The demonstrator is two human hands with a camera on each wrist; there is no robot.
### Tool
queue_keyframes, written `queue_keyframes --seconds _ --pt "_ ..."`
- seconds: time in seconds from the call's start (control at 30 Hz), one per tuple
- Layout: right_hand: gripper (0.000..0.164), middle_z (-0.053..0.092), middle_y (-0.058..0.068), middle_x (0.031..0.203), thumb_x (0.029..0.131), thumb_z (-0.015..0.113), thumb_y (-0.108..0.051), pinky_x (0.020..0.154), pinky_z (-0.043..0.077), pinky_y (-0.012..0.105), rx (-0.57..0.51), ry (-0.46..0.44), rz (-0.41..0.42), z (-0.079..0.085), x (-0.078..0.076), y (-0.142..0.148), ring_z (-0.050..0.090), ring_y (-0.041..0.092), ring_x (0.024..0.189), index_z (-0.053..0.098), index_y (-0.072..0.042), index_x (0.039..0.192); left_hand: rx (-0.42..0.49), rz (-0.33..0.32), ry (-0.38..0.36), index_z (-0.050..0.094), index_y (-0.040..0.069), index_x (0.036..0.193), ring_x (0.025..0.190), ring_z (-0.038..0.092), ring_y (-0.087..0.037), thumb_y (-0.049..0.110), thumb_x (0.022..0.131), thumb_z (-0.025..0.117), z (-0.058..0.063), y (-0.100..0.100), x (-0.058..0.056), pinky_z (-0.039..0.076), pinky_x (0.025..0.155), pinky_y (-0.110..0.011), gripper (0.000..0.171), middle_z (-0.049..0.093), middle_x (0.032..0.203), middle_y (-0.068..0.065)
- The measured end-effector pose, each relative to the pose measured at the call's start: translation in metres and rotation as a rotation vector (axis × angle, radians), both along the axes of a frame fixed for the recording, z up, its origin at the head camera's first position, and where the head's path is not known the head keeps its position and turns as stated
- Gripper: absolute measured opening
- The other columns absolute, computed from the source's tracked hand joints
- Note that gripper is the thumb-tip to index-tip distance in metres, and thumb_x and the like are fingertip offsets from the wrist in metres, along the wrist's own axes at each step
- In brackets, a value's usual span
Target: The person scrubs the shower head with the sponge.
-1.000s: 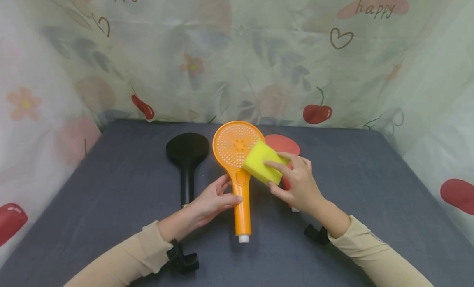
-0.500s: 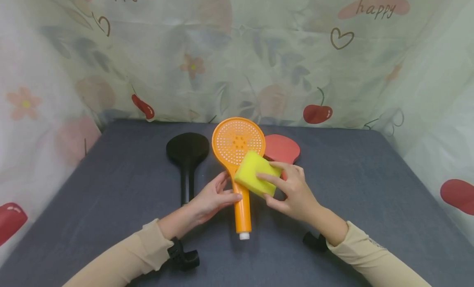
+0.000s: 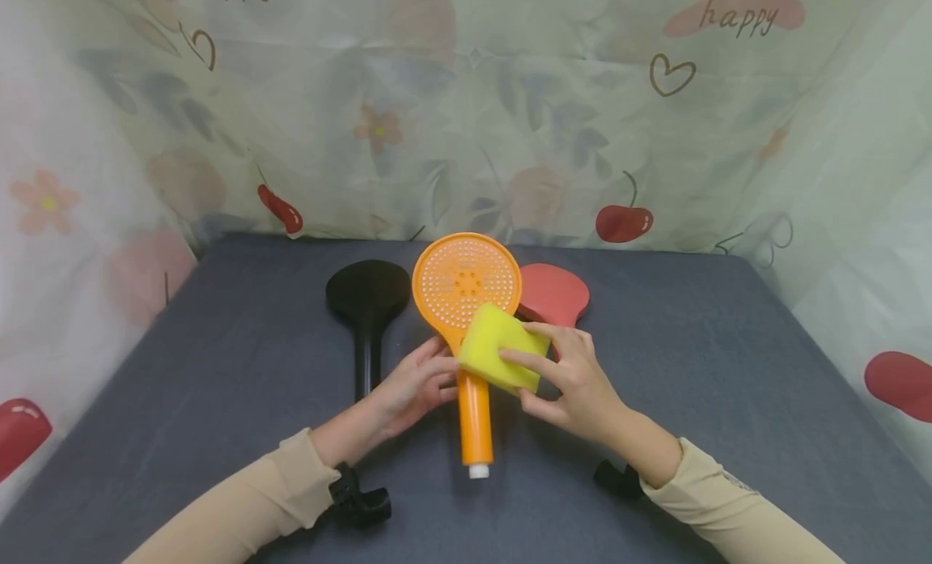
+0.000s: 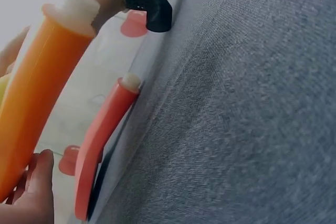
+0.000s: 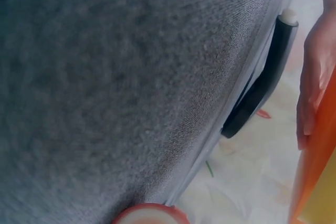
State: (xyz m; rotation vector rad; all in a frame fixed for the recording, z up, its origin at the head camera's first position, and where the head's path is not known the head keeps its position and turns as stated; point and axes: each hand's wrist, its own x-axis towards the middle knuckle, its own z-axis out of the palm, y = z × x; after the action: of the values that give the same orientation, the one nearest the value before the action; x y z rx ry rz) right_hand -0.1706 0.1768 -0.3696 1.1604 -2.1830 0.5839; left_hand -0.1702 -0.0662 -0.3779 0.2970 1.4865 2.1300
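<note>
An orange handheld shower head (image 3: pixel 466 273) stands raised over the table, its perforated face towards me and its white threaded end lowest. My left hand (image 3: pixel 411 390) grips its neck from the left, fingers behind and thumb near the front. In my right hand (image 3: pixel 575 378) is a yellow sponge (image 3: pixel 488 349), pinched between thumb and fingers. The sponge overlaps the lower face and the neck, hiding the junction with the handle. In the left wrist view the orange handle (image 4: pixel 44 77) runs beside fingertips (image 4: pixel 42 174) of the left hand.
A black shower head (image 3: pixel 367 293) lies on the grey cloth-covered table (image 3: pixel 218 386) to the left. To the right lies a red one (image 3: pixel 553 293), partly hidden behind the right hand. Printed curtains (image 3: pixel 473 167) enclose the back and sides. Black camera mounts (image 3: pixel 360 499) sit at both wrists.
The sponge has moved down and left, from the face's right edge to the neck. The left thumb has shifted up from the handle's front to beside the sponge.
</note>
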Motion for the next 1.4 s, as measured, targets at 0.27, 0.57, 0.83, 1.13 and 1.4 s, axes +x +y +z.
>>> queue_keyframes --seconds 0.27,0.57,0.83,1.13,1.4 --pt "0.039 0.052 0.018 0.122 0.076 0.063 -0.022 0.078 0.034 0.047 0.026 0.027 0.013 0.0 0.0 0.0 0.048 0.03 0.106 0.063 -0.023 0.115 -0.031 0.128 -0.052 0.029 0.008 0.139 0.097 0.059 -0.01 0.038 0.1 0.035 0.001 0.003 -0.006 0.051 0.083 -0.029 0.049 0.054 0.12 -0.002" --pt "0.046 0.052 0.018 0.123 0.069 0.069 -0.02 0.079 0.035 0.048 0.071 0.041 0.015 -0.002 0.0 -0.001 0.047 0.029 0.108 0.064 -0.023 0.115 -0.112 0.207 -0.038 0.035 0.004 0.137 0.094 0.056 -0.007 0.032 0.1 0.039 -0.001 0.002 -0.009 0.052 0.083 -0.029 0.046 0.055 0.11 0.003" --pt "0.034 0.051 0.018 0.125 0.082 0.061 -0.031 0.082 0.035 0.047 0.103 0.029 0.02 0.007 -0.002 -0.002 0.045 0.028 0.113 0.064 -0.023 0.116 -0.205 0.248 0.056 0.037 0.011 0.138 0.094 0.063 -0.01 0.024 0.098 0.049 0.007 -0.003 -0.012 0.054 0.088 -0.036 0.044 0.053 0.123 -0.01" --pt "0.047 0.052 0.017 0.121 0.071 0.075 -0.024 0.083 0.04 0.045 0.143 0.035 0.082 0.011 0.0 -0.01 0.049 0.028 0.11 0.063 -0.024 0.117 -0.242 0.339 0.042 0.044 0.011 0.136 0.091 0.062 -0.007 0.021 0.093 0.057 0.012 -0.002 -0.016 0.053 0.09 -0.035 0.046 0.056 0.126 -0.014" --pt "0.055 0.053 0.012 0.123 0.067 0.08 -0.03 0.083 0.043 0.039 0.254 0.037 0.208 0.009 0.012 -0.014 0.049 0.022 0.109 0.062 -0.027 0.118 -0.22 0.409 0.038 0.048 0.011 0.133 0.089 0.066 -0.008 0.02 0.092 0.059 0.02 -0.003 -0.019 0.053 0.09 -0.035 0.043 0.059 0.121 -0.015"
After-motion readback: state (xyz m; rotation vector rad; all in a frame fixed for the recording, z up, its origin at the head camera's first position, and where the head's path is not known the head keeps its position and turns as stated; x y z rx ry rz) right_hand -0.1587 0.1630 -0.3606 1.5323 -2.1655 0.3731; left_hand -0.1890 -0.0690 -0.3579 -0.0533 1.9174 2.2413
